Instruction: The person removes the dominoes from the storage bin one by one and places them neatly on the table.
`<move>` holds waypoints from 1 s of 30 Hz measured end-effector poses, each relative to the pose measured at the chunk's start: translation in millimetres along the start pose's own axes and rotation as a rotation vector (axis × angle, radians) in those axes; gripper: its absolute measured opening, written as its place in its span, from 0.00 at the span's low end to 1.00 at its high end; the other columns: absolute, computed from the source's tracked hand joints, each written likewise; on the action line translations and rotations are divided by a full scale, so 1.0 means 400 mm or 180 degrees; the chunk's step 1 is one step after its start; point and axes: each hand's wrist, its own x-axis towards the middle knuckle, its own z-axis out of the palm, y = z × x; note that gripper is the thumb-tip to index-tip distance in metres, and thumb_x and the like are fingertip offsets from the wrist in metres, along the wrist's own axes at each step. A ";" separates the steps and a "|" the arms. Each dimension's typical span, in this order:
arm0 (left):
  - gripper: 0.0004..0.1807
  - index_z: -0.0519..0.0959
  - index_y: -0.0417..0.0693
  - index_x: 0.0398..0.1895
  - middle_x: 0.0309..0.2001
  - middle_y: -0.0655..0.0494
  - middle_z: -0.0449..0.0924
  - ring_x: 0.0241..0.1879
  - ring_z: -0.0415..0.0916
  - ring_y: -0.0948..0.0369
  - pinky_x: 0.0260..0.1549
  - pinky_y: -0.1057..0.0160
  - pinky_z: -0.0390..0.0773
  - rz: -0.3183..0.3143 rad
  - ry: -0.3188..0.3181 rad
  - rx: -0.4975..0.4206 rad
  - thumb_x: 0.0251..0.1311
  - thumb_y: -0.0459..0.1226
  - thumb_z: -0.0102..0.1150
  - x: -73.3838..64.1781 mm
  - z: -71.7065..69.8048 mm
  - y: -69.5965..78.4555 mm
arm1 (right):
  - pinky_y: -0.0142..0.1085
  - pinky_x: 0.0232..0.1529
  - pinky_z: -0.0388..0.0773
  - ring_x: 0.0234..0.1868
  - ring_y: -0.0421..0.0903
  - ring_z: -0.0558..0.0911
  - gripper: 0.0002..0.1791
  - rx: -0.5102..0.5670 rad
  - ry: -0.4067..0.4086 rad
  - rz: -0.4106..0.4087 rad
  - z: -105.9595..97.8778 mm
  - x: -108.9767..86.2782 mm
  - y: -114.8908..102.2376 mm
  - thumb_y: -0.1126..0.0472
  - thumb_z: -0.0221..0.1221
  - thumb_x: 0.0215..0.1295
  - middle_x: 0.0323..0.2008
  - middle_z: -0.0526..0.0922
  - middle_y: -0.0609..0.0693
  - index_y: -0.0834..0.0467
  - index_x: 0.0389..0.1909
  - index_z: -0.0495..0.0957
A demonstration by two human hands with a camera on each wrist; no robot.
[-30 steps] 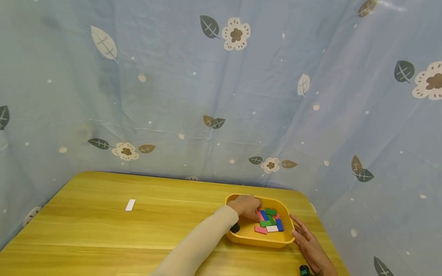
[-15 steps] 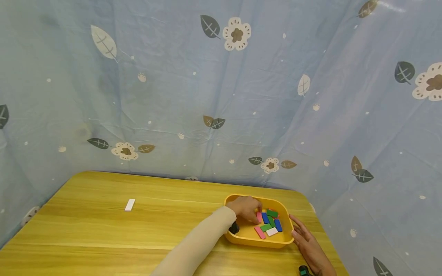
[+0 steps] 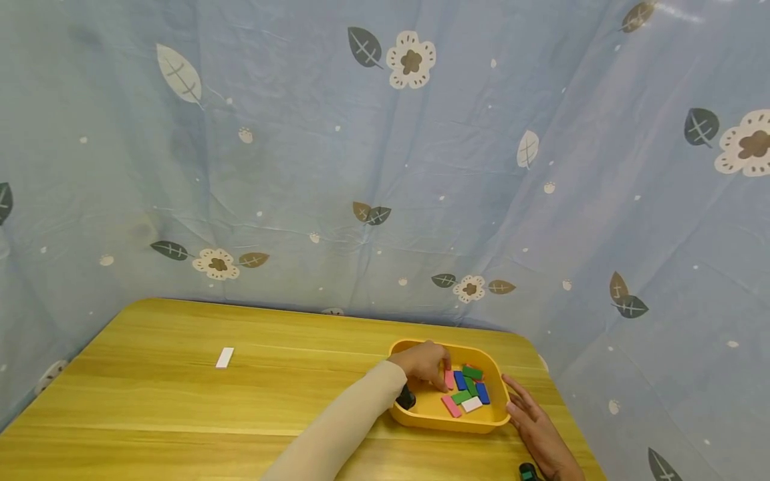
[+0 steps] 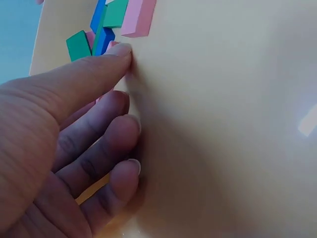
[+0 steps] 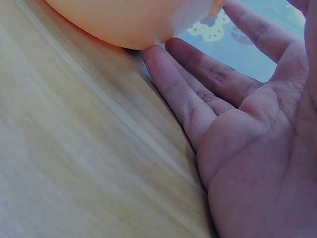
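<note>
My left hand [image 3: 424,364] reaches down into a yellow plastic basin [image 3: 442,423]. Its thumb and forefinger pinch a small pink rectangular block [image 3: 449,380], mostly hidden behind the thumb in the left wrist view. The other fingers curl loosely over the basin floor. Beside them lies a loose group of flat blocks: a green block [image 3: 472,373], a blue block [image 3: 483,393], a white block [image 3: 472,404], another pink block [image 3: 451,406] and several more. At the basin's right side, my right hand [image 3: 538,431] rests with extended fingers against the outer wall.
A single white block [image 3: 224,357] lies on the left part of the wood-grain table [image 3: 150,401]. Behind the table hangs a blue curtain [image 3: 289,167] with leaves and flowers. A black wrist device [image 3: 406,399] sits on the left wrist, inside the basin's left rim.
The blocks in the basin have shifted and spread slightly, with the lower pink and white ones turned. The left hand has moved slightly left. The right hand stays at the basin's side.
</note>
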 end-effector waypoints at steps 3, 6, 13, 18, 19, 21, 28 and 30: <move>0.20 0.84 0.46 0.47 0.25 0.64 0.79 0.23 0.71 0.65 0.24 0.70 0.70 0.0045 -0.0014 -0.0167 0.53 0.42 0.80 -0.002 -0.001 -0.005 | 0.30 0.57 0.75 0.61 0.30 0.74 0.34 -0.0025 0.0013 -0.0002 0.003 0.004 -0.001 0.52 0.52 0.81 0.77 0.54 0.57 0.46 0.82 0.53; 0.20 0.84 0.44 0.47 0.25 0.65 0.81 0.21 0.75 0.65 0.25 0.71 0.73 0.0052 -0.0028 -0.0454 0.53 0.39 0.81 -0.005 -0.003 -0.004 | 0.31 0.57 0.75 0.60 0.30 0.74 0.34 -0.0053 0.0055 0.0035 0.005 0.005 -0.002 0.51 0.53 0.81 0.77 0.55 0.57 0.45 0.82 0.54; 0.18 0.84 0.40 0.47 0.26 0.62 0.81 0.23 0.77 0.65 0.28 0.71 0.77 0.0051 0.0073 -0.0840 0.54 0.34 0.79 -0.008 -0.021 0.005 | 0.33 0.58 0.74 0.62 0.33 0.73 0.35 -0.0115 0.0123 0.0070 0.011 -0.002 -0.008 0.50 0.54 0.80 0.78 0.54 0.58 0.46 0.82 0.53; 0.18 0.85 0.41 0.46 0.27 0.63 0.82 0.26 0.77 0.67 0.31 0.71 0.77 0.0083 0.0152 -0.0792 0.53 0.34 0.79 -0.014 -0.039 0.003 | 0.35 0.58 0.74 0.70 0.49 0.68 0.36 -0.0199 0.0107 0.0079 0.017 -0.003 -0.008 0.48 0.53 0.80 0.78 0.54 0.61 0.46 0.82 0.52; 0.18 0.85 0.41 0.47 0.28 0.64 0.82 0.27 0.77 0.67 0.32 0.72 0.77 0.0103 0.0154 -0.0770 0.53 0.34 0.79 -0.016 -0.043 0.003 | 0.36 0.58 0.75 0.70 0.51 0.67 0.36 -0.0219 0.0101 0.0071 0.018 -0.002 -0.007 0.48 0.53 0.81 0.78 0.54 0.62 0.47 0.82 0.51; 0.19 0.85 0.41 0.48 0.28 0.64 0.82 0.28 0.77 0.68 0.33 0.72 0.77 0.0139 0.0162 -0.0747 0.54 0.34 0.79 -0.022 -0.052 0.004 | 0.37 0.59 0.74 0.72 0.55 0.65 0.36 -0.0248 0.0093 0.0079 0.019 -0.001 -0.005 0.48 0.52 0.81 0.78 0.54 0.62 0.47 0.82 0.51; 0.21 0.84 0.40 0.52 0.30 0.63 0.85 0.30 0.83 0.61 0.31 0.71 0.79 0.0163 0.0215 -0.0858 0.55 0.35 0.79 -0.047 -0.086 0.011 | 0.50 0.66 0.70 0.75 0.62 0.60 0.36 -0.0306 0.0066 0.0149 0.014 0.000 -0.006 0.46 0.52 0.80 0.78 0.53 0.62 0.46 0.82 0.50; 0.22 0.84 0.40 0.53 0.31 0.63 0.85 0.31 0.85 0.56 0.30 0.70 0.80 0.0199 0.0243 -0.0904 0.56 0.36 0.78 -0.059 -0.101 0.012 | 0.56 0.69 0.66 0.76 0.64 0.57 0.37 -0.0346 0.0041 0.0161 0.012 0.000 -0.009 0.45 0.52 0.80 0.79 0.51 0.63 0.46 0.83 0.50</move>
